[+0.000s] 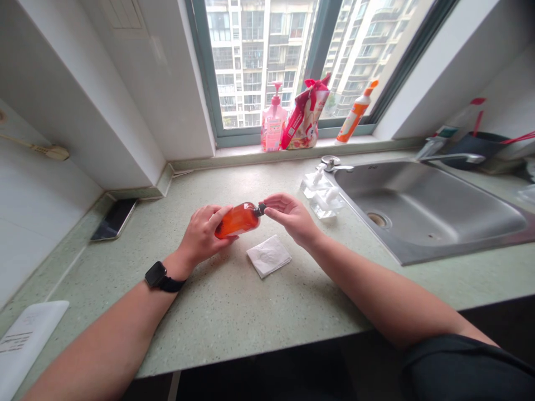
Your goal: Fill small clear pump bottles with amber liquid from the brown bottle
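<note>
- Head view: left hand [200, 234], wrist bent inward, fingers wrapped around the orange translucent plastic bottle [238, 220], held tilted on its side above the speckled green table [234, 312].
- Right hand [292, 216] reaches in palm-down, fingers pinched on the bottle's small black cap [261, 209].
- A folded white tissue [268, 255] lies just below the bottle.

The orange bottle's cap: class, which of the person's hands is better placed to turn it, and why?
Right. The right hand already has fingertips on the dark cap, while the left hand grips the orange bottle sideways, steadying it.
</note>
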A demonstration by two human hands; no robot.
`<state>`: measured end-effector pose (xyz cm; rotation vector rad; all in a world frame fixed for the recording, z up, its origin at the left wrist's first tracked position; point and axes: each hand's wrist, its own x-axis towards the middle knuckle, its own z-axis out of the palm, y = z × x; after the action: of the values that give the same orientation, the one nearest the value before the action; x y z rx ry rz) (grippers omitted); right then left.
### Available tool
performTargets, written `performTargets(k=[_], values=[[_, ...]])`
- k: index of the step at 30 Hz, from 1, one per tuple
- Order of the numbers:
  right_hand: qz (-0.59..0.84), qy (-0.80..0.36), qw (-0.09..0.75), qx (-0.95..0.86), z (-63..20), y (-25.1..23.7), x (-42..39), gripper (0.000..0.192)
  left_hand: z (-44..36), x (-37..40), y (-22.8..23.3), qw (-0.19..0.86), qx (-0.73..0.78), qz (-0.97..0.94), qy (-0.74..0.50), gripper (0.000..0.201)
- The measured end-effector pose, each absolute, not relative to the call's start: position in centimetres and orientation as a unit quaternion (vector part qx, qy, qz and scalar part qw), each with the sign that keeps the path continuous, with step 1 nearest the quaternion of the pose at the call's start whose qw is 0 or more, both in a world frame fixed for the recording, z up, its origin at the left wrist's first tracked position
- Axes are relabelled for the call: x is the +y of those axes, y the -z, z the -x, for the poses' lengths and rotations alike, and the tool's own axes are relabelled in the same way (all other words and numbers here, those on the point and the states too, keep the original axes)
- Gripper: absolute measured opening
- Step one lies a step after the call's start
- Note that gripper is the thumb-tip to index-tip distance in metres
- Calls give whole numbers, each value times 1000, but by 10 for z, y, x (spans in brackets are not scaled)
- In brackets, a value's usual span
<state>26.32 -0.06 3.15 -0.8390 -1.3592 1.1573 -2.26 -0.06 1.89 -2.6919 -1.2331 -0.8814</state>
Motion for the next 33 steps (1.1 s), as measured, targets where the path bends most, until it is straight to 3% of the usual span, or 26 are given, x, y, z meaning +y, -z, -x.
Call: performTargets(k=[8, 15, 23, 29, 33], values=[[369, -250, 528, -723, -270, -33, -5, 20, 23, -1, -20, 45, -408, 866, 284, 72], [319, -98, 507, -795, -275, -36, -5, 17, 23, -1, -19, 70, -402, 866, 288, 70], [353, -87, 451, -815, -276, -35, -7, 15, 23, 0, -19, 85, -400, 869, 277, 71], [416, -95, 391, -816, -281, -29, -2, 26, 23, -1, -19, 98, -401, 869, 275, 66], [384, -97, 398, -828, -281, -30, -2, 32, 24, -3, -21, 110, -407, 864, 275, 64]])
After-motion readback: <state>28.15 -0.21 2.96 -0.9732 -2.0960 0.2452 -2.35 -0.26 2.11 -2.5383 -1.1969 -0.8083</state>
